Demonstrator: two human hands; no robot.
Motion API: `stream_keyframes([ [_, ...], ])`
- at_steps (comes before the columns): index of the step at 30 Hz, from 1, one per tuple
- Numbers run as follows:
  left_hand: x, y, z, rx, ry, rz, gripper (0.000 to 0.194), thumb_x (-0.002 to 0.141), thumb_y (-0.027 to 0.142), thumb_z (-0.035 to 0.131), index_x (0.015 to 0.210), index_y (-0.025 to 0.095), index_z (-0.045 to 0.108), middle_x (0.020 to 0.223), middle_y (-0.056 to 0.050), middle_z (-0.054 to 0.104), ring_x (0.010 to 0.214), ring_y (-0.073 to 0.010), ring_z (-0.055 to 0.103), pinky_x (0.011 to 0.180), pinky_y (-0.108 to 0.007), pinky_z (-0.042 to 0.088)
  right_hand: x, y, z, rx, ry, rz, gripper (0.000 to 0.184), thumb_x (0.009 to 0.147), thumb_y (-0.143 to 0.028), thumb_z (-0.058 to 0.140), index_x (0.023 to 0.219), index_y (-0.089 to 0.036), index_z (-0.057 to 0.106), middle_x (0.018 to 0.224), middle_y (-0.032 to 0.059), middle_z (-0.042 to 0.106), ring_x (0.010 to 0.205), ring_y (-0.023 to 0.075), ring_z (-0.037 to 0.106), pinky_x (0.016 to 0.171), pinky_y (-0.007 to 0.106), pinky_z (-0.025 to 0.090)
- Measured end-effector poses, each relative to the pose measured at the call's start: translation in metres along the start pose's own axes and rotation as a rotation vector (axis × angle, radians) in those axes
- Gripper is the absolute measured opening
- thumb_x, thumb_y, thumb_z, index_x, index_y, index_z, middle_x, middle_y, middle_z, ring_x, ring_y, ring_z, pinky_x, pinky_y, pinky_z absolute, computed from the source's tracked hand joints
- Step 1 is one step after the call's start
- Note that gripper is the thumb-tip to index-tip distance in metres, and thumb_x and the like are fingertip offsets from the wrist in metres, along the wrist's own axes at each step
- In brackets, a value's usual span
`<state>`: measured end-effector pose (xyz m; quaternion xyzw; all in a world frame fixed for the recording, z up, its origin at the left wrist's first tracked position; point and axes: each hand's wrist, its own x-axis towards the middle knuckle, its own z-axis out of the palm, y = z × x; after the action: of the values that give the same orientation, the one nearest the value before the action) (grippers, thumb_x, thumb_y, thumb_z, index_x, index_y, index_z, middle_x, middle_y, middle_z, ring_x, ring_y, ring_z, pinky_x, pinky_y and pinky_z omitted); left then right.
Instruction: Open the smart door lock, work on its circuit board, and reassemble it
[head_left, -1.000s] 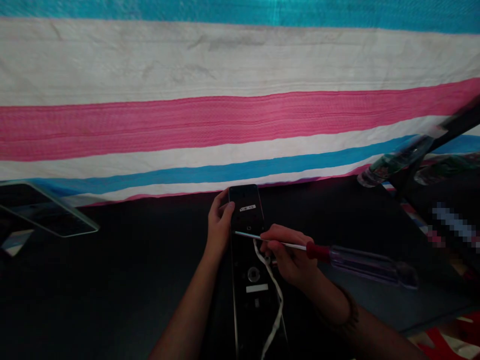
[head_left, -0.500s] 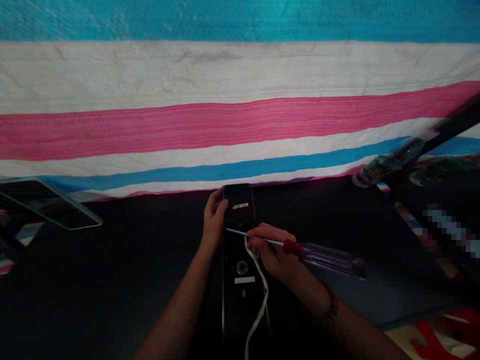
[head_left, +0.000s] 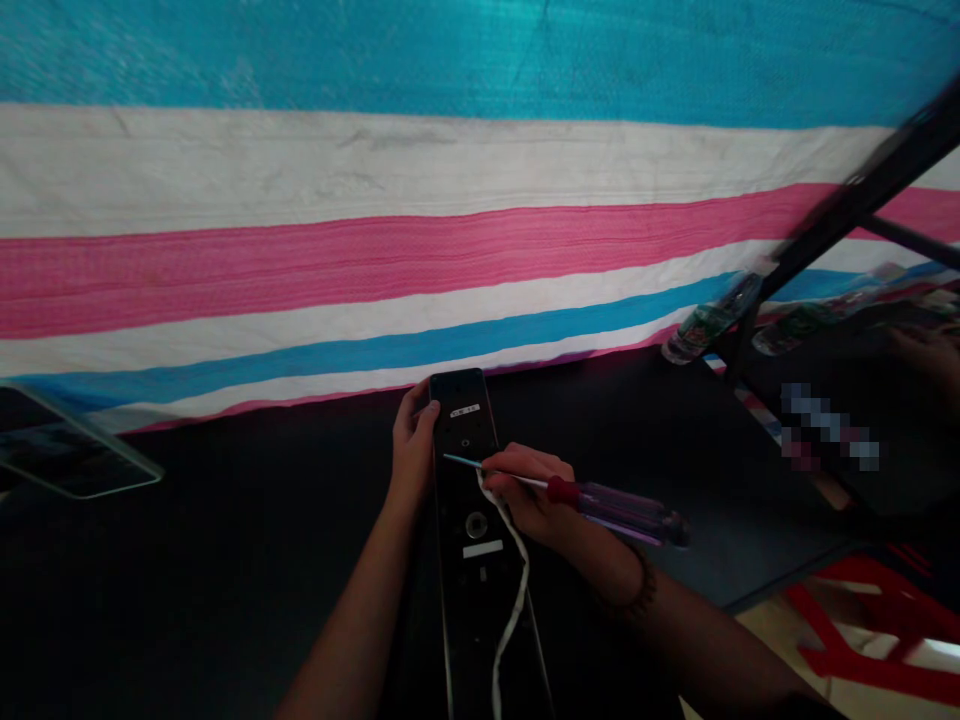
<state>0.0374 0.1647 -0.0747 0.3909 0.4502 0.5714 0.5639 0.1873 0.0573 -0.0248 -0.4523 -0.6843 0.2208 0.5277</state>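
A long black panel (head_left: 459,590), resembling a door-lock plate, lies lengthwise before me. It bears a small white label near its top, a round fitting with a square centre, and a white strip. My left hand (head_left: 412,445) grips its upper left edge, thumb on the face. Pinched in my right hand (head_left: 536,492) is the shaft of a screwdriver (head_left: 626,512) with a clear purplish handle and red collar. Its tip points left above the panel. A white cable (head_left: 523,570) runs from beneath my right fingers down the panel; whether they also hold it, I cannot tell.
The panel rests on a dark table (head_left: 262,560) against a striped sheet (head_left: 375,260). A phone-like device (head_left: 67,445) leans at left. Plastic bottles (head_left: 694,335) lie near a black frame bar (head_left: 847,210). Another person's hand (head_left: 930,350) shows at far right, above a red stool (head_left: 862,660).
The view has turned right, so the panel, hands and bottles appear further left. Another person's hand has come into view at right. Both my hands keep their holds.
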Motion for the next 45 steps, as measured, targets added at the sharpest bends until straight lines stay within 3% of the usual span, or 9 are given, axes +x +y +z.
stream_keyframes([
  [9, -0.003, 0.001, -0.003, 0.002, -0.031, -0.036, 0.054, 0.081, 0.047, 0.074, 0.129, 0.023, 0.064, 0.119, -0.009, 0.072, 0.099, -0.0243, 0.072, 0.07, -0.027, 0.058, -0.002, -0.002, 0.003, 0.108, 0.085, 0.023, 0.041, 0.099, -0.057, 0.051, 0.089, -0.023, 0.072, 0.064, 0.0036, 0.065, 0.054, 0.0162, 0.059, 0.052, 0.03, 0.047],
  [13, -0.009, 0.003, -0.004, 0.002, -0.023, -0.029, 0.054, 0.087, 0.05, 0.069, 0.134, 0.025, 0.06, 0.125, -0.011, 0.07, 0.101, -0.0227, 0.071, 0.075, -0.028, 0.058, -0.005, -0.001, 0.009, 0.269, 0.199, 0.142, 0.044, 0.095, -0.062, 0.055, 0.088, -0.021, 0.07, 0.063, 0.0032, 0.066, 0.05, 0.0152, 0.059, 0.049, 0.029, 0.047],
  [18, -0.036, 0.04, -0.01, 0.116, 0.162, 0.161, 0.038, 0.091, 0.044, 0.066, 0.124, 0.027, 0.065, 0.131, -0.008, 0.067, 0.116, -0.0213, 0.065, 0.088, -0.029, 0.055, 0.006, 0.004, 0.013, 0.672, 0.385, 0.433, 0.039, 0.091, -0.057, 0.065, 0.084, -0.019, 0.068, 0.058, -0.0006, 0.064, 0.045, 0.0117, 0.056, 0.044, 0.024, 0.044],
  [21, -0.062, 0.068, -0.016, 0.276, 0.087, 0.209, 0.03, 0.089, 0.044, 0.069, 0.112, 0.025, 0.073, 0.119, -0.007, 0.072, 0.105, -0.0216, 0.068, 0.09, -0.031, 0.056, 0.015, 0.01, 0.014, 0.895, 0.379, 0.551, 0.039, 0.087, -0.055, 0.071, 0.08, -0.017, 0.068, 0.055, -0.0019, 0.062, 0.044, 0.0097, 0.053, 0.045, 0.022, 0.043],
  [24, -0.079, 0.075, -0.022, 0.293, -0.011, 0.1, 0.037, 0.084, 0.048, 0.073, 0.111, 0.022, 0.076, 0.105, -0.007, 0.076, 0.088, -0.0204, 0.071, 0.078, -0.03, 0.059, 0.019, 0.018, 0.015, 1.034, 0.386, 0.609, 0.038, 0.083, -0.053, 0.077, 0.079, -0.016, 0.07, 0.056, -0.0026, 0.062, 0.044, 0.0074, 0.052, 0.047, 0.02, 0.043],
  [31, -0.083, 0.052, -0.012, 0.17, 0.124, -0.029, 0.043, 0.069, 0.041, 0.086, 0.103, 0.016, 0.078, 0.085, -0.005, 0.077, 0.07, -0.0138, 0.068, 0.065, -0.024, 0.057, 0.021, 0.03, 0.012, 1.134, 0.277, 0.604, 0.04, 0.077, -0.053, 0.083, 0.079, -0.015, 0.073, 0.058, -0.0002, 0.067, 0.046, 0.0088, 0.058, 0.047, 0.019, 0.047],
  [38, -0.084, 0.059, 0.0, -0.069, 0.181, -0.079, 0.041, 0.056, 0.034, 0.091, 0.088, 0.013, 0.077, 0.078, -0.004, 0.075, 0.067, -0.0114, 0.067, 0.064, -0.021, 0.055, 0.019, 0.028, 0.01, 1.15, 0.18, 0.514, 0.037, 0.08, -0.052, 0.081, 0.082, -0.015, 0.075, 0.064, 0.0021, 0.072, 0.048, 0.0107, 0.064, 0.05, 0.02, 0.052],
  [42, -0.085, 0.059, -0.011, 0.039, 0.252, -0.016, 0.038, 0.058, 0.036, 0.088, 0.087, 0.014, 0.075, 0.076, -0.002, 0.073, 0.066, -0.0112, 0.066, 0.063, -0.021, 0.053, 0.019, 0.032, 0.011, 1.098, 0.199, 0.479, 0.038, 0.083, -0.053, 0.077, 0.084, -0.015, 0.074, 0.065, 0.0029, 0.071, 0.049, 0.0118, 0.063, 0.051, 0.023, 0.052],
  [45, -0.084, 0.057, -0.034, 0.261, 0.302, 0.015, 0.04, 0.063, 0.043, 0.083, 0.091, 0.016, 0.075, 0.081, -0.004, 0.074, 0.072, -0.0163, 0.068, 0.07, -0.029, 0.055, 0.022, 0.042, 0.008, 1.006, 0.339, 0.457, 0.04, 0.084, -0.055, 0.075, 0.082, -0.016, 0.071, 0.064, 0.0021, 0.07, 0.049, 0.0119, 0.062, 0.05, 0.023, 0.051],
])
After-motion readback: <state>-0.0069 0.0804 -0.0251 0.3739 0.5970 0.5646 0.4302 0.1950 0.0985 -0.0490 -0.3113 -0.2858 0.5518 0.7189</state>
